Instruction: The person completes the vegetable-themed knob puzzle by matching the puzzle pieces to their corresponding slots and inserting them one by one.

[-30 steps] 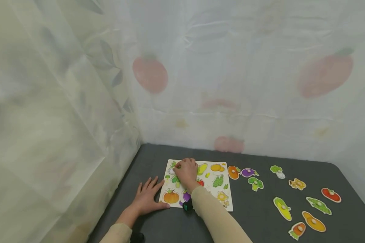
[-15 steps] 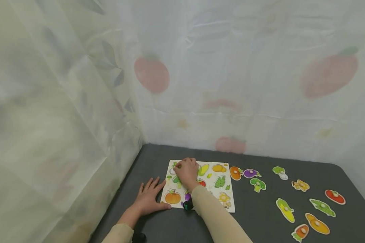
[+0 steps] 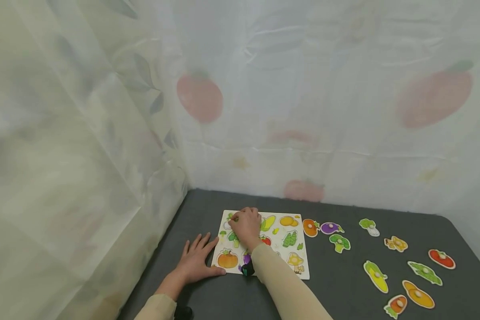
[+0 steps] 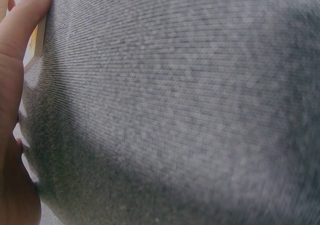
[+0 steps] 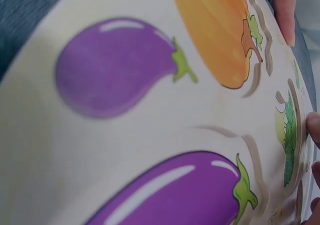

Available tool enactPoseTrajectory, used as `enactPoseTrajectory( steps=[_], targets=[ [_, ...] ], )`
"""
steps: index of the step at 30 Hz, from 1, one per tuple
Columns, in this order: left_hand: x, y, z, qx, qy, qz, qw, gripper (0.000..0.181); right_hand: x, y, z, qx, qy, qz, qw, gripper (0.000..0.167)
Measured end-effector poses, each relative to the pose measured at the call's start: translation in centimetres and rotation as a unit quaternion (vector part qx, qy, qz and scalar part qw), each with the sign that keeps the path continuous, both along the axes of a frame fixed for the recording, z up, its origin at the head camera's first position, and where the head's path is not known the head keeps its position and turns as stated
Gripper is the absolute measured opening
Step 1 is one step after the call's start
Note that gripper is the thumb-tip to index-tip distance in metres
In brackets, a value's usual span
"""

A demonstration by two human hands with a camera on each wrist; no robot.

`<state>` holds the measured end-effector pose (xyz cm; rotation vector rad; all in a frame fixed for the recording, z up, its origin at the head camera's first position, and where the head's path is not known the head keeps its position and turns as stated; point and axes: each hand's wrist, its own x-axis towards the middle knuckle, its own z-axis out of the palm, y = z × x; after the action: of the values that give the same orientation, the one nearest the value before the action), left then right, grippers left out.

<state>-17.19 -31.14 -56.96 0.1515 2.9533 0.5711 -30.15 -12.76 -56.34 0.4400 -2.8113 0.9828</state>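
A white vegetable puzzle board (image 3: 281, 258) lies on the dark table, with pictures of a pumpkin, an aubergine, broccoli, corn and others set in it. My left hand (image 3: 195, 263) rests spread on the table at its left side, the thumb (image 4: 30, 15) at the board's lower left corner. My right hand (image 3: 246, 226) reaches over the top left of the board. Its fingertips (image 5: 313, 125) are curled and seem to pinch a puzzle piece, which the hand mostly hides, beside a green and white picture.
Right of the board lie several loose knobbed pieces, among them a pumpkin (image 3: 310, 228), an aubergine (image 3: 331, 228), a broccoli (image 3: 340, 243), a corn (image 3: 376, 276) and a tomato (image 3: 442, 259). A printed curtain (image 3: 248, 169) hangs behind the table and along its left.
Both hands have stayed in place over the last second. Only the head view has shifted slightly, so the board and loose pieces appear a little further right.
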Motion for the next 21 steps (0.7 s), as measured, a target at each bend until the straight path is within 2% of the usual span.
enactPoseTrajectory(
  steps=[8, 12, 16, 21],
  targets=[
    [-0.2, 0.1, -0.2, -0.008, -0.005, 0.002, 1.0000, 0.110, 0.1, 0.5, 0.2, 0.027, 0.020, 0.024, 0.9991, 0.015],
    [-0.4, 0.2, -0.2, -0.009, -0.007, 0.002, 0.9999, 0.111, -0.1, 1.5, 0.3, 0.033, 0.020, 0.049, 0.9980, 0.022],
    [-0.3, 0.1, -0.1, -0.002, 0.002, -0.002, 1.0000, 0.111, -0.4, 2.8, 0.3, 0.033, 0.024, 0.057, 0.9976, 0.030],
    [-0.2, -0.1, -0.3, 0.002, 0.008, -0.007, 0.9999, 0.112, -0.3, 5.3, 1.5, 0.012, 0.016, 0.062, 0.9979, 0.033]
  ],
)
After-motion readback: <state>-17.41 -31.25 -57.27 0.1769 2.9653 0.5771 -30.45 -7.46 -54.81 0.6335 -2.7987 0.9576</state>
